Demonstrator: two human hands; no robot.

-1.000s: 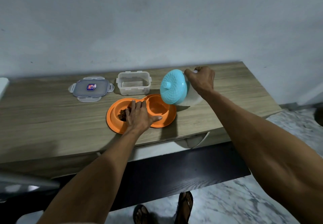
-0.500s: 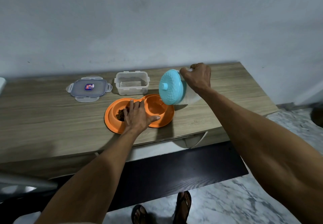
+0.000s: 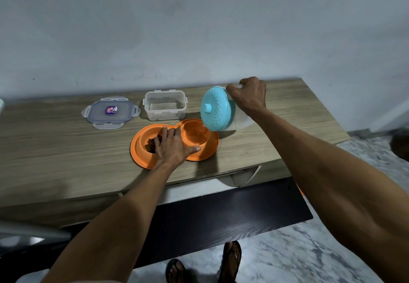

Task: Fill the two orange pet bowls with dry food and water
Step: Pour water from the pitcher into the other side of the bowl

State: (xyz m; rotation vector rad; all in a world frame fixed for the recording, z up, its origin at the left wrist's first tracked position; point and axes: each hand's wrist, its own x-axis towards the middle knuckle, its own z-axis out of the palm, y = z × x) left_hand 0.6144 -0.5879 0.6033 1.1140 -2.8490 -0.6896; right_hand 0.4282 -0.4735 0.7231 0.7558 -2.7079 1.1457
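Observation:
An orange double pet bowl [image 3: 205, 150] lies on the wooden table [image 3: 55, 150]. Its left bowl holds brown dry food [image 3: 150, 144]. My left hand [image 3: 171, 147] rests flat across the middle of the dish, fingers straight, thumb out to the right. My right hand [image 3: 249, 96] grips the handle of a clear water jug with a teal lid [image 3: 215, 109]. The jug is tipped on its side over the right bowl [image 3: 195, 134], lid facing me, and a thin stream of water runs from its lower edge into that bowl.
A clear plastic food container [image 3: 164, 108] stands open behind the dish, and its lid [image 3: 110, 112] lies to the left of it. The wall is right behind the table. The table's front edge is close to me, with my sandalled feet below.
The jug has tipped a little further over the right bowl. My left hand has stayed on the dish.

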